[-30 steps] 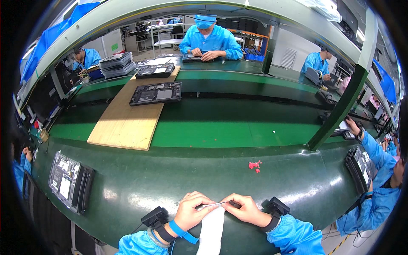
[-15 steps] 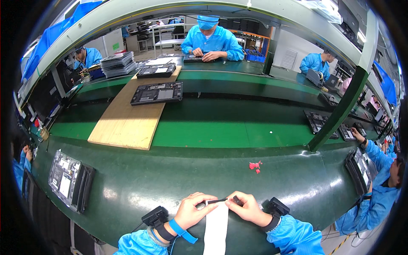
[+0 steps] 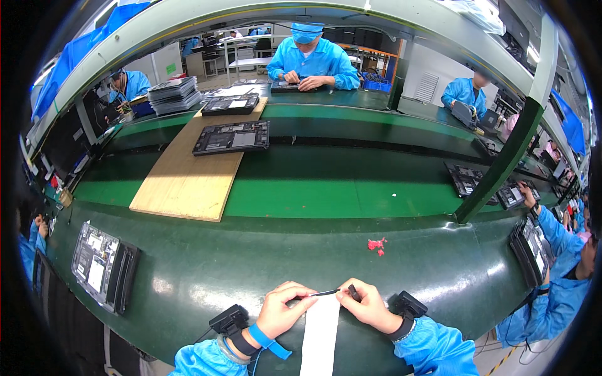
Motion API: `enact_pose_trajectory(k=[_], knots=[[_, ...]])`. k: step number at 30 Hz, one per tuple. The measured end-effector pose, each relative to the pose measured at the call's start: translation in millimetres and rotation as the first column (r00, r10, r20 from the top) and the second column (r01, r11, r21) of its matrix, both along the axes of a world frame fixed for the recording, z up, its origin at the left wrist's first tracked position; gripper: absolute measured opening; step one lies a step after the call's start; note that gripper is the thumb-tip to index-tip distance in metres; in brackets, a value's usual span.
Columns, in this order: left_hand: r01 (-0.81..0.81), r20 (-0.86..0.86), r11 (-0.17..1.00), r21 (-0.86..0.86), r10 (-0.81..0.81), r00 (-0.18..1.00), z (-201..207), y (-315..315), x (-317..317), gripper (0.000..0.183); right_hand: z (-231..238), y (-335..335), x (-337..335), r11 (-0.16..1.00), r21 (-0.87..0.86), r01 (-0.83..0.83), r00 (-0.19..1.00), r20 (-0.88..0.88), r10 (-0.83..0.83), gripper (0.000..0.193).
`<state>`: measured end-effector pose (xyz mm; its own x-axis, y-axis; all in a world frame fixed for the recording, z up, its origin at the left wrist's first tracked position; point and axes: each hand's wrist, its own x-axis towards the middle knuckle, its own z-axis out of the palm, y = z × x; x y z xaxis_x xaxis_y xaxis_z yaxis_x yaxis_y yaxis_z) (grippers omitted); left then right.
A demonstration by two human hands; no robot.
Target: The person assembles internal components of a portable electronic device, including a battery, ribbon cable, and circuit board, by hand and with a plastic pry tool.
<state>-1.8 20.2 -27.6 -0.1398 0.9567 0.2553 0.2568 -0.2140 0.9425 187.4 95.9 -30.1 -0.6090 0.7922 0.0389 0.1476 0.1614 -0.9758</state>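
Near the front edge of the bench, my left hand [image 3: 279,312] pinches the left end of a thin black strip [image 3: 325,292] between thumb and fingers. The strip lies across the top of a long white paper-like band [image 3: 320,338], which hangs down between my forearms. My right hand [image 3: 371,309] is closed at the strip's right end. A short dark stick-like piece [image 3: 355,293] also shows in my right fingers; its kind is not clear. Whether the strip is joined to the white band cannot be made out.
Red scraps [image 3: 377,245] lie ahead on the green bench. Opened laptop bases [image 3: 100,266] are stacked at left, others [image 3: 532,250] at right by a co-worker. A wooden board [image 3: 188,182] bridges the conveyor, carrying another base [image 3: 232,138]. A green post [image 3: 501,160] stands right.
The black strip's right end sits slightly higher, and the white band has shifted a little right. On the conveyor at right, the laptop bases have moved slightly left.
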Motion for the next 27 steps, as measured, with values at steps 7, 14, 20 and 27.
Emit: enact_pose_trajectory(k=[7, 14, 20, 27], knots=[[-0.035, -0.025, 0.999, 0.027, 0.035, 0.999, -2.2, -0.1, -0.3, 0.008, -0.4, 0.6, 1.1, 0.998, -0.052, -0.035, 0.999, 0.02, 0.036, 0.011], [-0.053, -0.019, 0.999, 0.003, 0.053, 0.998, -1.8, -1.1, 0.2, 0.01, -2.6, 0.1, 0.2, 0.998, -0.02, -0.066, 0.998, -0.01, 0.066, 0.011], [-0.046, -0.098, 0.997, 0.054, 0.051, 0.994, -3.3, -0.1, -0.1, 0.01, -1.3, -0.9, -0.5, 0.998, -0.006, -0.06, 0.998, -0.029, 0.06, 0.012], [-0.043, -0.05, 0.999, 0.031, 0.045, 0.998, 3.5, -1.0, 2.9, 0.008, 2.7, -2.0, -2.5, 0.999, -0.041, -0.007, 0.998, -0.066, 0.004, 0.013]])
